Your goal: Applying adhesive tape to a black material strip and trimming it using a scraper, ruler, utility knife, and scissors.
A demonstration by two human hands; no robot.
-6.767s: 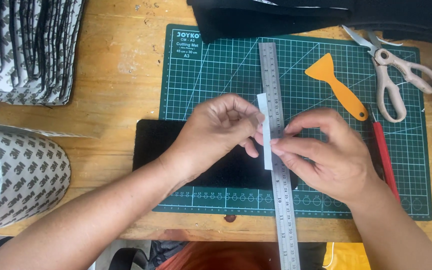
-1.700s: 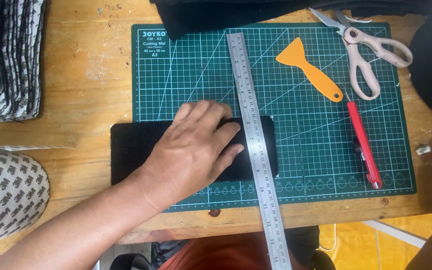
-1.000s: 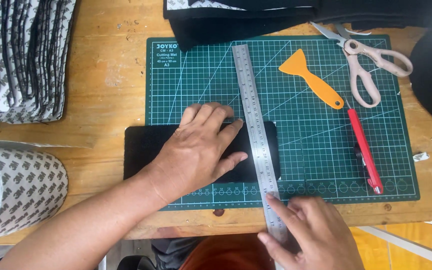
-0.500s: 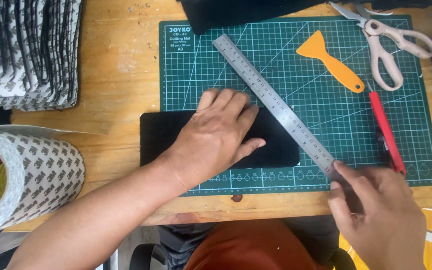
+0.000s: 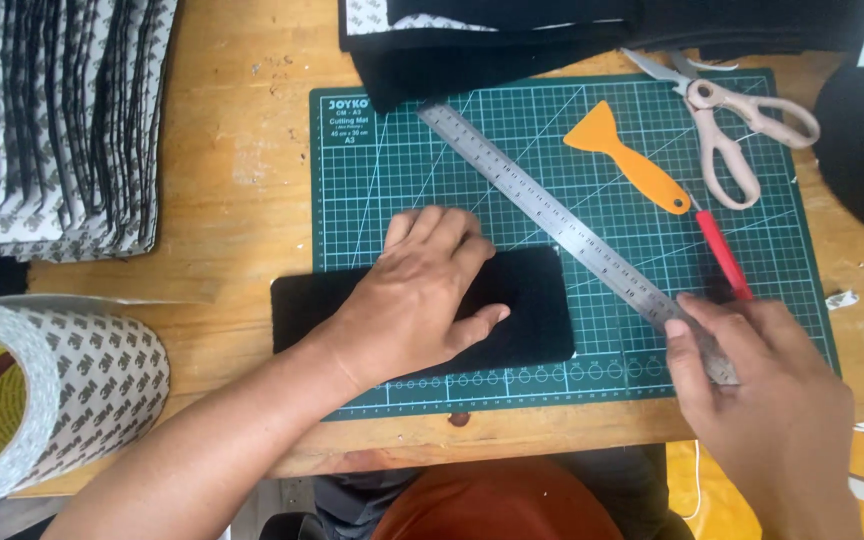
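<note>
Wooden surface (image 5: 242, 150), worn, carrying a green cutting mat (image 5: 402, 160) toward its near edge.

Black rectangular piece (image 5: 532, 300) lies flat across the mat's near-left corner, partly off onto bare wood; looks already trimmed to shape.

Left hand (image 5: 417, 295) spread flat, pressing the piece down.

Right hand (image 5: 772, 400) pinches the near end of the steel ruler (image 5: 562, 225), which lies diagonally, clear of the piece.

Finished-looking stack (image 5: 52, 120) at far-left corner; tape roll (image 5: 32, 400) at near-left.

Orange scraper (image 5: 632, 160), scissors (image 5: 732, 130) and red knife (image 5: 722, 255) lie idle.

No room beyond visible.
</note>
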